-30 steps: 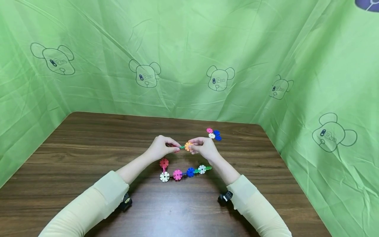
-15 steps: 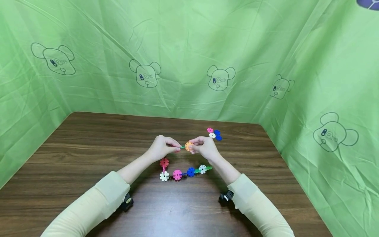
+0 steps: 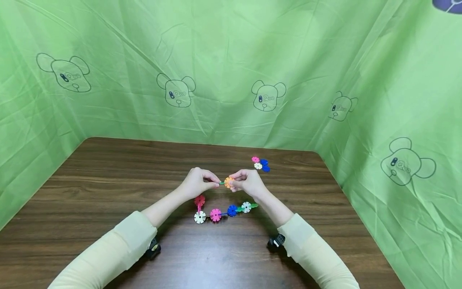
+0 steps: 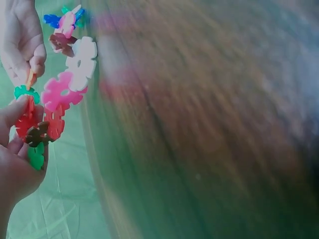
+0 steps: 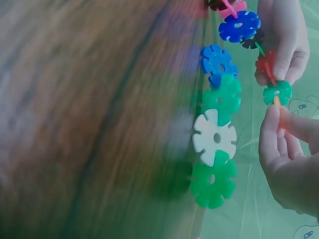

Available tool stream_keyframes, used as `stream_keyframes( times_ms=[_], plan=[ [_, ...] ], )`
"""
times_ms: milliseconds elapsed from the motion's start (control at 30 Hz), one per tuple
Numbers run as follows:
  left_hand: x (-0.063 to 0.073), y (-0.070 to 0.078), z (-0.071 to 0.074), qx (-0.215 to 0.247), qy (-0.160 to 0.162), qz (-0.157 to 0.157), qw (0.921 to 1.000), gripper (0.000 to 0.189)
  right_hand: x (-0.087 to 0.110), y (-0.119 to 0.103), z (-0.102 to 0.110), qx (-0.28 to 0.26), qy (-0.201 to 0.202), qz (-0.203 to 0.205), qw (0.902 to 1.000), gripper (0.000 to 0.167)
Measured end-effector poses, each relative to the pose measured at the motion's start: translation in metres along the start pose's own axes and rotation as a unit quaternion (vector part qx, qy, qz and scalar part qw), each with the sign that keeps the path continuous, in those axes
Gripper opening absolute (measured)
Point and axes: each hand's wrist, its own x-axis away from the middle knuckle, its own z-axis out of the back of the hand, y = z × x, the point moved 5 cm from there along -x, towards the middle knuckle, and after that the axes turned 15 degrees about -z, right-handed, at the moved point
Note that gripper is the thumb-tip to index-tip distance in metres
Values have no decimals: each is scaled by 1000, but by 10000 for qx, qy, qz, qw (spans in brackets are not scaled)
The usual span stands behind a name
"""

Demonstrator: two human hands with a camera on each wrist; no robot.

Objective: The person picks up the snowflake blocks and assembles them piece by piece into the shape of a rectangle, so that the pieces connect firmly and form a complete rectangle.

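A chain of interlocking flower-shaped plastic discs hangs between and curves below both hands. My left hand pinches a red disc in it. Just beyond those fingertips sits a green disc, set crosswise to its neighbours. My right hand pinches an orange disc between thumb and fingers, its edge right at the green disc. Nearer the person, the chain runs on through another red disc, a white disc, a pink disc and a blue disc, ending in a green disc.
Farther back on the brown wooden table lie several loose discs: a pink one, a white one and blue ones. Green cloth with bear-head outlines surrounds the table's back and sides.
Both hands have come slightly down and toward the person, with the orange disc between them. The held chain has shifted a little with them. The loose discs stay put.
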Motion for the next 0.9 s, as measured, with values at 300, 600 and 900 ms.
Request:
stream_keyframes(
  times_ms=[300, 600, 900],
  plan=[
    [4, -11, 1, 10, -180, 261, 9995, 7, -7, 4, 6, 548, -319, 168, 9978, 31],
    [8, -13, 3, 73, -268, 439, 9986, 9, -6, -7, 51, 2526, 804, 1407, 9539, 32],
    [10, -21, 5, 194, -271, 476, 9983, 11, -31, 3, 93, 3420, 1403, 1629, 9148, 31]
  ],
)
